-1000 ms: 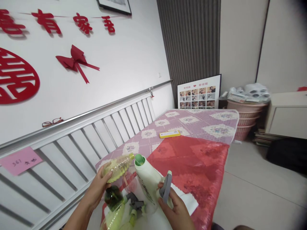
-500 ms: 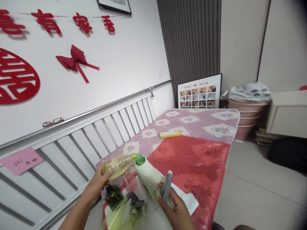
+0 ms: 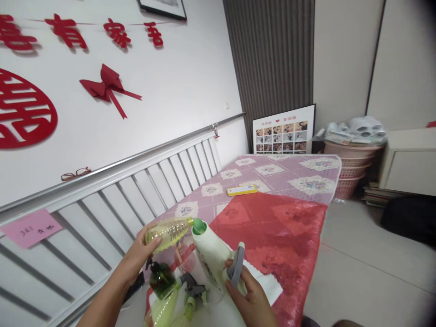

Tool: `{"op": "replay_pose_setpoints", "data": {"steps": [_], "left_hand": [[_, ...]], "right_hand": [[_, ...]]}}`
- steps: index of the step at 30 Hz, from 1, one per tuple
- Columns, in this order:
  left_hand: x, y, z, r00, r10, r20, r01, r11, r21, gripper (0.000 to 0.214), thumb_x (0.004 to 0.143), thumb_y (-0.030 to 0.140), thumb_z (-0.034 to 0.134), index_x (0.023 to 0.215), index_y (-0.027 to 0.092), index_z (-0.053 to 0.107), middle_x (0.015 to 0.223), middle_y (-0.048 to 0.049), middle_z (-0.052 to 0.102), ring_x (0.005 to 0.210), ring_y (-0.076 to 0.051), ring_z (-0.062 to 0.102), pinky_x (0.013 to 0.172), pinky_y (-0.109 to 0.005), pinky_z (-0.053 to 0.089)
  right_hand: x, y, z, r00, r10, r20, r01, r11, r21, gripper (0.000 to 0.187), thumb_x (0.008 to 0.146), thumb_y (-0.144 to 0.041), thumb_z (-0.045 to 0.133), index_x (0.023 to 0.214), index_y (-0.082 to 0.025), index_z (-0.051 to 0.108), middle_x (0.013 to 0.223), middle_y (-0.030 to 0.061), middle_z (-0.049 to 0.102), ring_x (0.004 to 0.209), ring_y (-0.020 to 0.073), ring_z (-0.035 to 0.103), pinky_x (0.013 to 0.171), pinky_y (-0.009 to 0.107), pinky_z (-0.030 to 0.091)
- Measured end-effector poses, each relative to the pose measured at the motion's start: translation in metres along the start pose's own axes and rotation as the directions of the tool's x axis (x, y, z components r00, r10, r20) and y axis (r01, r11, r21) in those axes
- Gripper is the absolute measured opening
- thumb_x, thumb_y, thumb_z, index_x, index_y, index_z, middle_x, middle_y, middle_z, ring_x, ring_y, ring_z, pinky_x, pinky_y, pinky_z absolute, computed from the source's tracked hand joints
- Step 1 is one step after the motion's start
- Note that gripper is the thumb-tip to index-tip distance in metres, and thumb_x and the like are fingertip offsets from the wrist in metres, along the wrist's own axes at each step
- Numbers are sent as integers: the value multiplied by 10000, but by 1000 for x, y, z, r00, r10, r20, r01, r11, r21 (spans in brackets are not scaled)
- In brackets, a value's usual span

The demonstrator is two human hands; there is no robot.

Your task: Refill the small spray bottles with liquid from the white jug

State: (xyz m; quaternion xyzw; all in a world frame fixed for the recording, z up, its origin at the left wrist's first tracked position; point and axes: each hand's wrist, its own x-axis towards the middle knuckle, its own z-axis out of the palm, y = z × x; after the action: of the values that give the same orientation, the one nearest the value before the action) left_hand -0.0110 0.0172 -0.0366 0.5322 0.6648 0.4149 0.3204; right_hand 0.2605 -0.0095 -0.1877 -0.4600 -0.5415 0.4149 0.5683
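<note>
My left hand [image 3: 145, 247] is closed around a clear plastic bottle [image 3: 170, 233] of yellowish liquid, tilted almost level. Its yellow neck meets the green-lined mouth of a large pale green jug [image 3: 213, 250], which leans with its opening toward the bottle. At the jug's grey handle [image 3: 235, 267], my right hand [image 3: 250, 290] is wrapped round, steadying it. Below, between my arms, are a dark green bottle [image 3: 161, 278] and yellow-green spray bottles [image 3: 165, 309] with grey trigger heads [image 3: 194, 288]. A white cloth [image 3: 269, 286] lies partly under the jug.
A red sheet [image 3: 289, 236] covers part of the table's purple floral cloth [image 3: 235, 175]. A yellow-edged flat case [image 3: 242, 190] lies behind the jug. White railing [image 3: 136, 197] runs along the left; stacked pink baskets [image 3: 350, 172] stand at the back right.
My left hand has lifted the rear of the clear bottle slightly, and my forearm has shifted a little left. The jug and my right hand stay nearly the same.
</note>
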Motion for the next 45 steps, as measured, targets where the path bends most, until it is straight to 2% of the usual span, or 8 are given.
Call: {"op": "replay_pose_setpoints", "data": {"steps": [6,13,19,30,38,45], "left_hand": [[3,-2,-2,1000,27,8,-27,999,33,654,701,590,642,1239,253,485,1020,-40,603,791,-180,530,607,-256,418],[5,1,-2,999,27,-40,-25,999,44,678,651,594,682,1204,241,510,998,-42,621,794,-199,557,584,-259,418],[3,7,-2,995,90,-49,-89,996,16,634,650,548,715,1166,222,542,1029,-57,634,908,-239,591,675,-274,459],[0,17,-2,998,33,-46,-28,994,107,700,645,590,666,1218,229,490,1079,-70,621,928,-242,604,710,-309,501],[3,12,-3,997,57,-42,-51,990,129,708,654,606,650,1223,221,481,1050,-70,624,916,-244,605,690,-311,497],[6,9,-5,998,61,-8,-60,987,152,662,715,589,618,1245,230,449,1089,-69,609,952,-243,589,718,-315,484]], "right_hand": [[0,2,0,1000,-8,4,8,1000,4,373,733,-410,672,1062,-244,725,1158,103,700,1121,297,616,1008,419,454],[0,1,1,1000,-6,-2,6,1000,7,374,732,-420,670,1058,-244,726,1158,104,700,1123,302,613,1009,421,451],[-1,1,2,1000,-8,-8,8,1000,11,366,748,-424,664,1064,-248,721,1167,97,695,1125,298,611,1009,414,450],[0,2,0,1000,-18,-8,18,999,-34,377,722,-427,664,1036,-228,724,1137,110,710,1107,299,627,990,416,473],[1,-1,0,999,-45,16,46,996,-76,391,756,-415,618,1076,-208,704,1151,130,696,1110,298,627,986,427,478],[2,-3,0,999,-49,6,49,996,-78,365,752,-396,624,1061,-222,709,1126,120,709,1079,293,645,964,419,497]]}}
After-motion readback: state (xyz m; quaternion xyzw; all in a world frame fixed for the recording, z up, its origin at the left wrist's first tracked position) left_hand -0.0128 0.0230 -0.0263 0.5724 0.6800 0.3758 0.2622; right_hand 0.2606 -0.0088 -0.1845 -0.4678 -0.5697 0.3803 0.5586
